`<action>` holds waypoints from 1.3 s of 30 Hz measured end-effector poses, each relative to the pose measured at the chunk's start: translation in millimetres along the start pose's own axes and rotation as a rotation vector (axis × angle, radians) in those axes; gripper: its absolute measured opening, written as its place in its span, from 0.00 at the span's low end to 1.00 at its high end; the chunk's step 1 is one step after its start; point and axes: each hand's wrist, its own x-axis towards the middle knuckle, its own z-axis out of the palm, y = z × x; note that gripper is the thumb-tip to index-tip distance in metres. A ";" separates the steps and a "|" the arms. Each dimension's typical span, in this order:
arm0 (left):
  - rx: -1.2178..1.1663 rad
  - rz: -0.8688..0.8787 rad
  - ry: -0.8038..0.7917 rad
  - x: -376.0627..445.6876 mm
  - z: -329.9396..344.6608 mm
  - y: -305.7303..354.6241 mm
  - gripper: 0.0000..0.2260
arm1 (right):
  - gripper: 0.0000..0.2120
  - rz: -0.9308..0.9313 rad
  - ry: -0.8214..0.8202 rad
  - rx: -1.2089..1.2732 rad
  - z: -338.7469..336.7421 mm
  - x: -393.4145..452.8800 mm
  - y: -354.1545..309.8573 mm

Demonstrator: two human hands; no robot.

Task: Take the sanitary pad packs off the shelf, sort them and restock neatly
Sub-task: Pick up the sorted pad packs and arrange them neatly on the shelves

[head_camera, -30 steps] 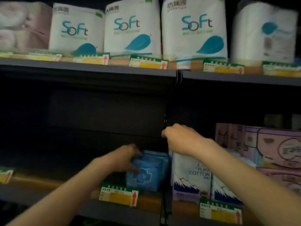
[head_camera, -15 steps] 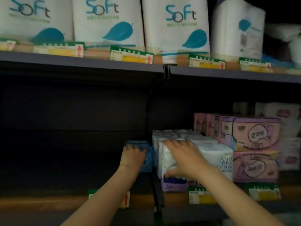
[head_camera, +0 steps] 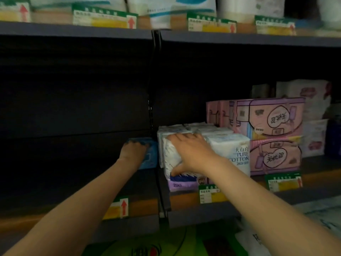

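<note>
A blue pad pack (head_camera: 150,157) stands deep on the dark left bay of the shelf, against the metal divider. My left hand (head_camera: 132,151) covers its front, fingers hooked over its top edge. Right of the divider stand several white "Pure Cotton" packs (head_camera: 234,154). My right hand (head_camera: 191,154) grips the front-left white pack (head_camera: 170,157), fingers across its top and thumb low on its face above the purple band.
Pink pad boxes (head_camera: 269,133) are stacked two high right of the white packs, paler packs behind them. The shelf edge (head_camera: 193,216) carries green-and-yellow price tags (head_camera: 208,194). The upper shelf (head_camera: 73,30) holds tissue packs. Green packaging lies below.
The view has dropped and closed in on the shelf. My left hand went from the blue pack's side to its front as the pack slid deeper; my right hand came down onto the white pack.
</note>
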 end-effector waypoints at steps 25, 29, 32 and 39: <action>-0.445 -0.203 0.538 -336.2 71.9 47.7 0.13 | 0.21 -0.227 0.662 0.635 44.2 -113.2 -56.9; -0.482 -0.257 0.332 -403.6 143.6 71.3 0.12 | 0.17 -0.316 0.117 0.857 130.3 -177.0 -144.2; -0.524 -0.201 0.168 -456.0 194.1 108.7 0.14 | 0.16 -0.213 -0.302 0.902 213.1 -243.6 -194.8; -0.515 0.146 -0.171 -529.2 263.7 195.0 0.10 | 0.23 -0.065 -1.039 0.717 367.3 -382.7 -253.2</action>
